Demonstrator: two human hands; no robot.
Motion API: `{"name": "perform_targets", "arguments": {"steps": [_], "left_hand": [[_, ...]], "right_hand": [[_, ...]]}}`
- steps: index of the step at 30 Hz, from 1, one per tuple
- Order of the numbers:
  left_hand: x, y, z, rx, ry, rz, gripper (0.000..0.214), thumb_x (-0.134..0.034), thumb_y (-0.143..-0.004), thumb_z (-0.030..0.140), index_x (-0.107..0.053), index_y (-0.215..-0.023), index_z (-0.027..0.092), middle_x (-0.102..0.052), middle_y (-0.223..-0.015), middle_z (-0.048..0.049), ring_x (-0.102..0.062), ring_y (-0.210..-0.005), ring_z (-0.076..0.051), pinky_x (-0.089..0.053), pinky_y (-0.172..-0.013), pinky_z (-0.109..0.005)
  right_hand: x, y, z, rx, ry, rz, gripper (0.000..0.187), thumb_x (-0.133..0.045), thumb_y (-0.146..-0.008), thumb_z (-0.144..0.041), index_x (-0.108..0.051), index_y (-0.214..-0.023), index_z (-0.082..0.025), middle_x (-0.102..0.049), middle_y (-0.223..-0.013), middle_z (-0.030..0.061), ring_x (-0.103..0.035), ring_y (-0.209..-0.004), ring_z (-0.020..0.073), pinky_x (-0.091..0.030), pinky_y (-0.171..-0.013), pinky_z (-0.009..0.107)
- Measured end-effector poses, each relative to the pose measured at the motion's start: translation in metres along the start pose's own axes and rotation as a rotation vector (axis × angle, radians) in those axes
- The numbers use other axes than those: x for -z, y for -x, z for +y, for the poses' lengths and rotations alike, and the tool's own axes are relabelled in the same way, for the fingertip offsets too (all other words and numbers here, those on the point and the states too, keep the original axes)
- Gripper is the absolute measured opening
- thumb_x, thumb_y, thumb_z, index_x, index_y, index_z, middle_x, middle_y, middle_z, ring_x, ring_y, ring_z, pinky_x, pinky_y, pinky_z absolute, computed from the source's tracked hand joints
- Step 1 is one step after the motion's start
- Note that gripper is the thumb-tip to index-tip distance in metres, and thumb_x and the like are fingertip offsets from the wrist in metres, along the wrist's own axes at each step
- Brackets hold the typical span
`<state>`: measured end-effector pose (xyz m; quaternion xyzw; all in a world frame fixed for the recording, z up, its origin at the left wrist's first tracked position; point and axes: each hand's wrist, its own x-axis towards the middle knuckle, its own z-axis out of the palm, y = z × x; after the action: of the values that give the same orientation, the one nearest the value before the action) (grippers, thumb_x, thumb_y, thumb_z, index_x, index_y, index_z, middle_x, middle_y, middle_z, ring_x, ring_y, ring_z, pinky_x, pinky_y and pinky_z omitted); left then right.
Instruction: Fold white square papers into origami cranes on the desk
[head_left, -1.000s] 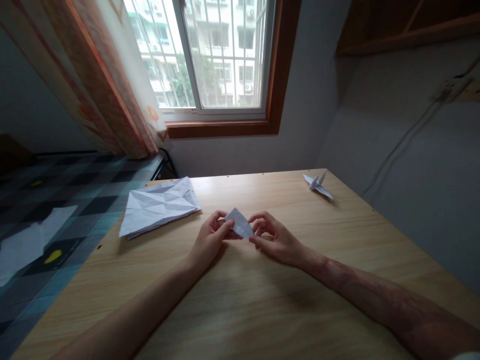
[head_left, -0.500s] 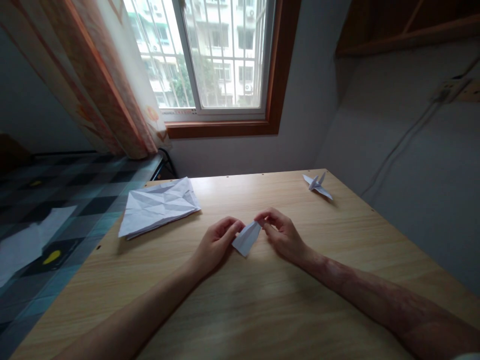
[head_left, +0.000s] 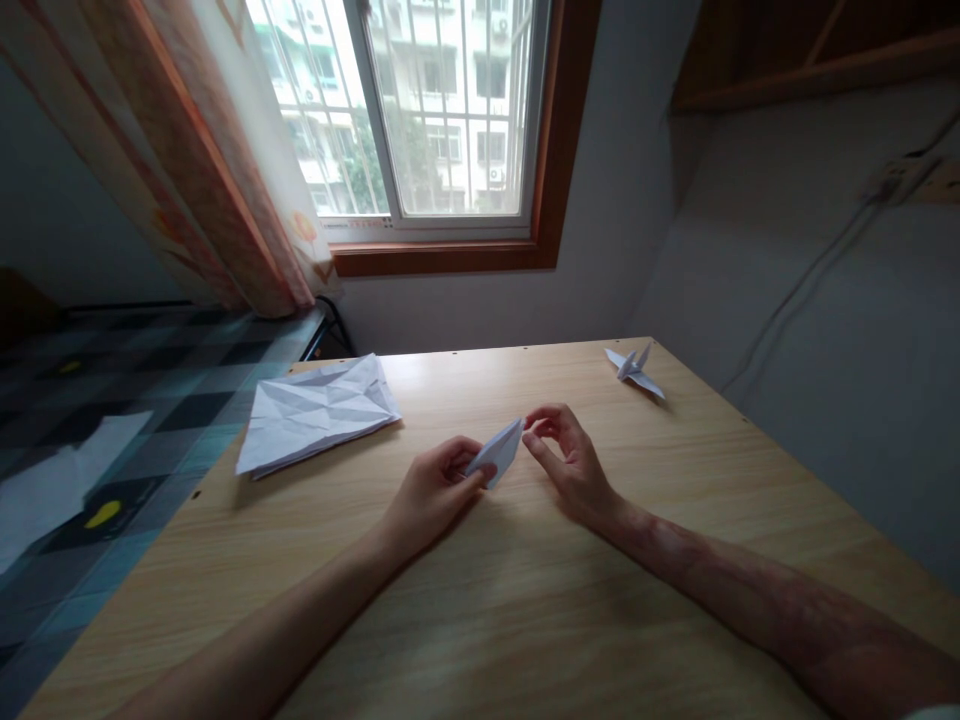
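A small folded white paper piece (head_left: 497, 454) is held just above the wooden table (head_left: 525, 600), near its middle. My left hand (head_left: 435, 492) pinches the piece's lower left end between thumb and fingers. My right hand (head_left: 566, 462) sits just right of the paper's upper tip, thumb and forefinger curled together close to that tip; whether they touch it is unclear.
A stack of creased white paper sheets (head_left: 315, 412) lies at the table's far left. A finished paper crane (head_left: 635, 370) stands at the far right corner. A window and curtain are behind the table, a wall with a cable to the right.
The paper piece has turned and lifted so its tip points up right. My left hand now carries it, and my right hand has slipped off toward the tip.
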<state>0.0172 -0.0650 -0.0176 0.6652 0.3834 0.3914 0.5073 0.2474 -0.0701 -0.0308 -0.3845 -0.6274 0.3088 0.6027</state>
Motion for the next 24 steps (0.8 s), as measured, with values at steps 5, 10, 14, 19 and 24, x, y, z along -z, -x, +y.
{"name": "perform_targets", "arguments": {"steps": [5, 10, 14, 19, 24], "left_hand": [[0.000, -0.001, 0.003, 0.015, 0.043, -0.049, 0.038, -0.077, -0.100, 0.050, -0.074, -0.115, 0.015, -0.076, -0.093, -0.0059, -0.070, -0.076, -0.018, -0.055, -0.069, -0.028], [0.002, -0.001, 0.004, 0.007, 0.065, -0.075, 0.040, -0.068, -0.106, 0.055, -0.072, -0.118, 0.017, -0.073, -0.097, -0.0052, -0.066, -0.075, -0.016, -0.054, -0.066, -0.026], [0.003, -0.001, 0.001, 0.040, 0.104, -0.066, 0.041, -0.066, -0.106, 0.059, -0.069, -0.115, 0.019, -0.063, -0.089, 0.0001, -0.057, -0.065, -0.011, -0.049, -0.061, -0.023], [0.002, 0.001, 0.004, 0.054, 0.083, -0.066, 0.042, -0.067, -0.106, 0.059, -0.069, -0.117, 0.018, -0.060, -0.087, 0.0009, -0.055, -0.064, -0.010, -0.045, -0.057, -0.021], [0.001, 0.001, 0.004, 0.030, 0.064, -0.078, 0.040, -0.068, -0.106, 0.057, -0.070, -0.114, 0.017, -0.066, -0.090, -0.0016, -0.062, -0.068, -0.013, -0.052, -0.063, -0.024]], "right_hand": [[0.000, -0.001, 0.002, -0.035, -0.050, -0.020, 0.014, -0.073, -0.105, -0.037, -0.069, -0.113, -0.026, -0.073, -0.109, 0.0044, -0.069, -0.097, 0.0217, -0.056, -0.092, 0.037], [-0.002, -0.001, 0.005, -0.007, -0.125, -0.040, 0.018, -0.080, -0.101, -0.032, -0.066, -0.111, -0.027, -0.071, -0.106, 0.0020, -0.067, -0.091, 0.0188, -0.056, -0.090, 0.036], [-0.003, -0.001, 0.005, -0.010, -0.126, -0.057, 0.018, -0.081, -0.100, -0.033, -0.065, -0.106, -0.026, -0.070, -0.104, 0.0025, -0.066, -0.091, 0.0189, -0.055, -0.086, 0.035], [-0.002, -0.004, 0.008, -0.057, -0.123, -0.057, 0.023, -0.083, -0.097, -0.037, -0.064, -0.102, -0.025, -0.067, -0.098, 0.0014, -0.064, -0.086, 0.0179, -0.054, -0.083, 0.033], [-0.002, -0.004, 0.010, -0.079, -0.110, -0.065, 0.022, -0.085, -0.092, -0.034, -0.066, -0.094, -0.024, -0.068, -0.090, 0.0003, -0.061, -0.080, 0.0177, -0.052, -0.076, 0.032]]}}
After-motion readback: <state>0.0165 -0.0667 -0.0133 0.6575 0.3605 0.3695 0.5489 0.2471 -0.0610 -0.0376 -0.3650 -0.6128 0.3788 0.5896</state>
